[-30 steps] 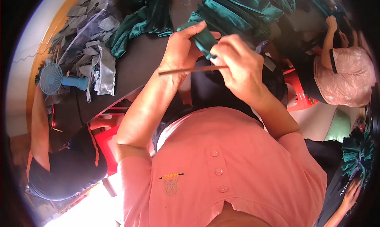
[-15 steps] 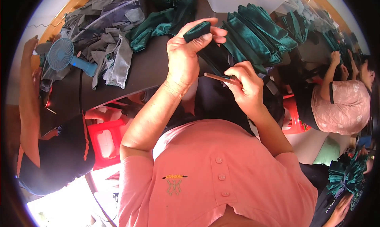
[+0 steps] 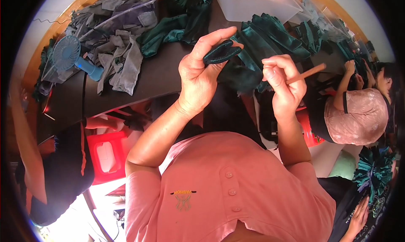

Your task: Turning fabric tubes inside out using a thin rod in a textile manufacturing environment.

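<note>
My left hand is closed on a dark green velvet piece, pinched between thumb and fingers; its stitched edge shows as a narrow fold. A little to the right, my right hand is closed around a thin wooden stick, which juts out past the knuckles to the upper right. The tips of its thumb and forefinger meet, and whether they also pinch something small I cannot make out. Just beyond both hands lies a stack of green velvet pieces on the dark table.
Grey cloth pieces lie on the left, by a blue fan. More green velvet lies further back, near a translucent bin. People sit on both sides, and a red stool stands at lower left.
My right hand has moved up and right, and its stick now points right instead of left. My left hand has turned the green velvet piece, showing its folded edge.
</note>
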